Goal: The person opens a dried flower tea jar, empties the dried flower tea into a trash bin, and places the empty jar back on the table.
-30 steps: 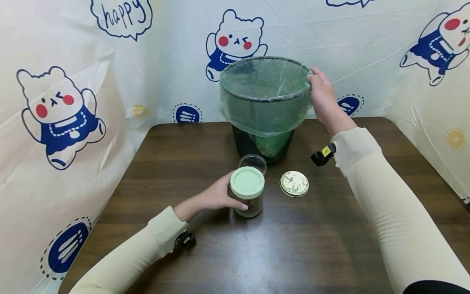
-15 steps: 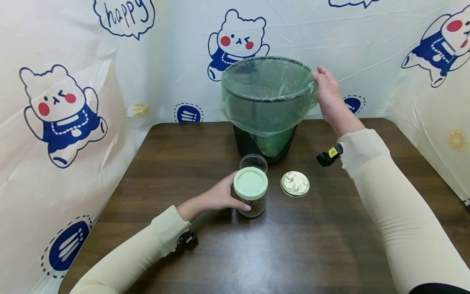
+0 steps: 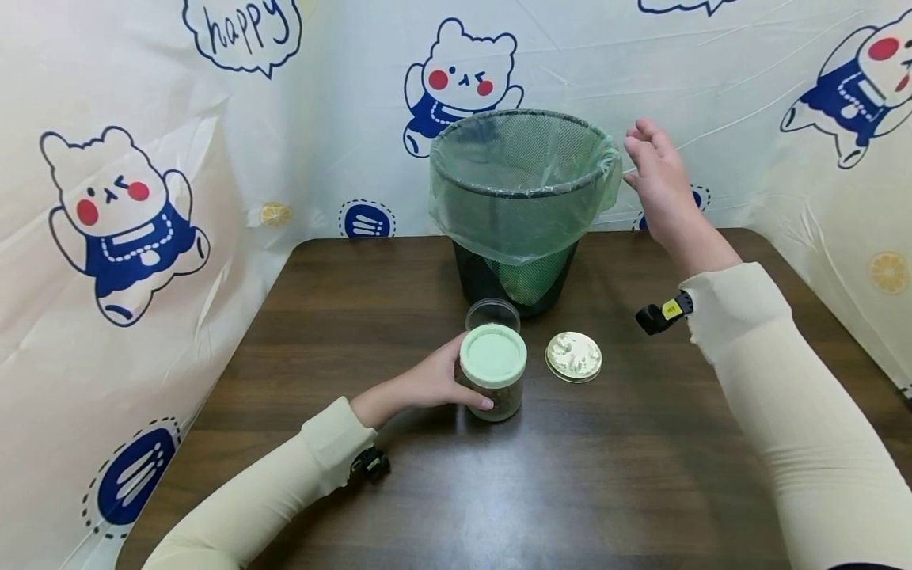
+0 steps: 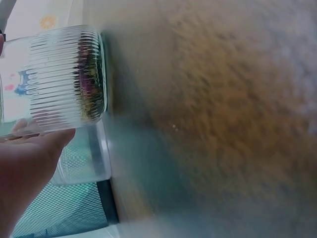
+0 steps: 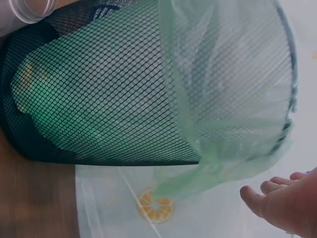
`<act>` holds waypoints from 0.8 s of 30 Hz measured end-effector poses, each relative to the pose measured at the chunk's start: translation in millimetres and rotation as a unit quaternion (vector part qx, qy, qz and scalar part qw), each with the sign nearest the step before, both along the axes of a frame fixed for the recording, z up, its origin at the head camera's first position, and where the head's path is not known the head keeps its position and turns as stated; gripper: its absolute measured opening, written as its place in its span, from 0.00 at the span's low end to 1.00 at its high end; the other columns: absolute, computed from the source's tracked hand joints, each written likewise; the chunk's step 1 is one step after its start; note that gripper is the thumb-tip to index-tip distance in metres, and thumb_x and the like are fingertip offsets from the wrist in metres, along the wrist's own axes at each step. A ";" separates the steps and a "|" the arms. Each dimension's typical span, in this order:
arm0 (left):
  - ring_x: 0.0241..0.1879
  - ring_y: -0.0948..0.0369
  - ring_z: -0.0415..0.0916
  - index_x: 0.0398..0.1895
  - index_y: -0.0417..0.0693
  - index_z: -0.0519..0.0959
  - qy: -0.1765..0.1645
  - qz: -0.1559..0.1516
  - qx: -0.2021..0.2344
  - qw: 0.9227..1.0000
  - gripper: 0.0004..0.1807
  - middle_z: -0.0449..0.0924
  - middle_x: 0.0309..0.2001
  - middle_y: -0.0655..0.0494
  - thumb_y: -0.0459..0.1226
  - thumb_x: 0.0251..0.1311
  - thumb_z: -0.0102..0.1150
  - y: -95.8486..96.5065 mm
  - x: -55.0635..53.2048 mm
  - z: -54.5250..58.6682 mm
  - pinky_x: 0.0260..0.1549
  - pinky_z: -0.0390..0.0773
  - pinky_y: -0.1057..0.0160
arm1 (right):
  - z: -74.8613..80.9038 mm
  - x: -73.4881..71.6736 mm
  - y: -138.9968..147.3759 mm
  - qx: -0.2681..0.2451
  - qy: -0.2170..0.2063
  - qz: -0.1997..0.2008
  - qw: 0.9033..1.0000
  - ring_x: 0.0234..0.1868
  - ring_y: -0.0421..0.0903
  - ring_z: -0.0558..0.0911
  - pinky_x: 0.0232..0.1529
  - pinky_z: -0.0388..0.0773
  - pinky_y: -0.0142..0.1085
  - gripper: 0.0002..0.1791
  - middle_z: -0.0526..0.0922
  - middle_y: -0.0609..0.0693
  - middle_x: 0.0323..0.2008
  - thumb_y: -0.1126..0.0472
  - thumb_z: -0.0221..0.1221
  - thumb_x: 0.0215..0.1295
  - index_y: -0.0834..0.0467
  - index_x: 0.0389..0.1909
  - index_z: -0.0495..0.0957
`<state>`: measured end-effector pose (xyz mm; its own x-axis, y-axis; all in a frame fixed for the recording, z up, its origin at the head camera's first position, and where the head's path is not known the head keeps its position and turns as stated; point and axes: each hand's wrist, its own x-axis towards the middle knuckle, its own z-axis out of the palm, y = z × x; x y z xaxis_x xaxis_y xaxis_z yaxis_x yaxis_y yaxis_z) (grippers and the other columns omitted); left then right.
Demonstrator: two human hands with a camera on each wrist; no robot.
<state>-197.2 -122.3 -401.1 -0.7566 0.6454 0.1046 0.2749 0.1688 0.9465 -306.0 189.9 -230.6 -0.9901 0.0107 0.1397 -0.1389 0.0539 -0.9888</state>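
Note:
My left hand (image 3: 445, 378) holds a ribbed glass jar (image 4: 64, 79) around its side. A pale green lid (image 3: 493, 355) caps the jar, and dark dried bits lie at its bottom. The jar stands upright on the table. My right hand (image 3: 659, 174) is in the air just right of the bin's rim, fingers loosely bent and holding nothing. The black mesh trash bin (image 5: 109, 99) is lined with a thin green bag (image 3: 520, 226) folded over its rim. In the right wrist view the fingertips are apart from the bag.
Behind the jar, close to the bin's foot, stands a clear plastic container (image 3: 493, 314). A round lid (image 3: 573, 355) with crumpled foil on it lies to the right on the brown wooden table (image 3: 556, 475). A printed cloth (image 3: 342, 119) hangs at the back and sides.
My right hand has let go of the bag at the bin's rim and moved away to the right. My left hand and the jar appear slightly further right in the view.

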 end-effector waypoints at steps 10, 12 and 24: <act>0.61 0.56 0.66 0.69 0.42 0.59 0.002 -0.013 -0.004 1.000 0.49 0.69 0.62 0.49 0.27 0.42 0.76 -0.3 -3.4 -5.2 0.61 0.65 0.54 | 1.1 36.7 -11.1 0.031 0.101 0.037 0.994 0.71 0.39 0.55 0.68 0.54 0.34 0.30 0.56 0.48 0.74 0.56 0.43 0.76 0.54 0.76 0.49; 0.61 0.56 0.66 0.69 0.42 0.59 0.004 -0.016 -0.001 1.000 0.49 0.68 0.62 0.49 0.27 0.42 0.76 0.0 -4.0 -6.2 0.61 0.64 0.54 | 0.6 45.2 -14.9 0.040 0.129 0.045 0.990 0.72 0.41 0.56 0.68 0.55 0.33 0.31 0.57 0.50 0.73 0.58 0.44 0.75 0.56 0.76 0.50; 0.61 0.57 0.66 0.69 0.43 0.59 0.008 -0.019 0.007 1.000 0.50 0.69 0.62 0.50 0.26 0.40 0.77 2.1 -4.1 -4.9 0.62 0.63 0.55 | -27.5 92.1 -48.7 0.106 0.326 0.131 0.930 0.70 0.49 0.61 0.66 0.59 0.49 0.32 0.64 0.57 0.69 0.70 0.53 0.64 0.68 0.69 0.59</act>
